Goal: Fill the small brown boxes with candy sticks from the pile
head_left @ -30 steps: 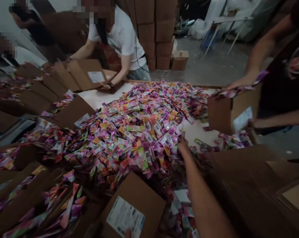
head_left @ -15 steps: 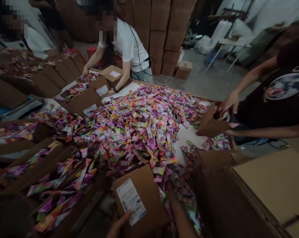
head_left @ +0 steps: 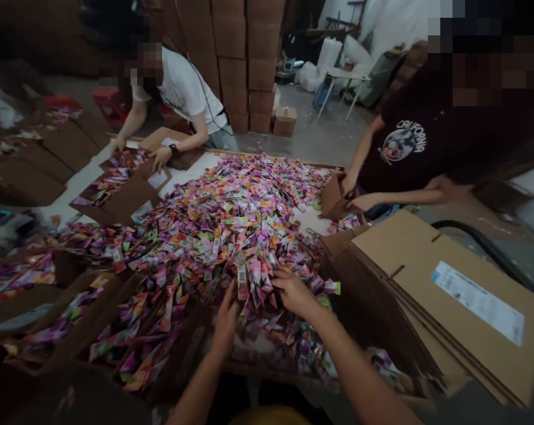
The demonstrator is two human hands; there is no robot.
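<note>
From the worker's head-height view, both bare hands meet at the near edge of a heap of bright packets (head_left: 231,206) spread over a white table (head_left: 309,221). Half a second ago the left hand (head_left: 226,313) gripped a labelled carton; now that carton has left its grasp, and the left hand stands upright at one side of a clump of packets while the right hand (head_left: 293,289) reaches in from the other. The change, it would seem, puts two hands rather than one to gathering. The right fingers are parted and bent against the packets, the left ones drawn long and close together; in this dim, slightly blurred light, I cannot tell whether either has truly closed on any. At left stands an open carton (head_left: 116,295) loaded with more packets; at right lies a stack of flattened cardboard (head_left: 404,242). Across the table, a co-worker in white (head_left: 187,82) now has both hands at a filled box (head_left: 129,198), while another in dark clothing (head_left: 409,130) steadies a smaller one (head_left: 331,198).
</note>
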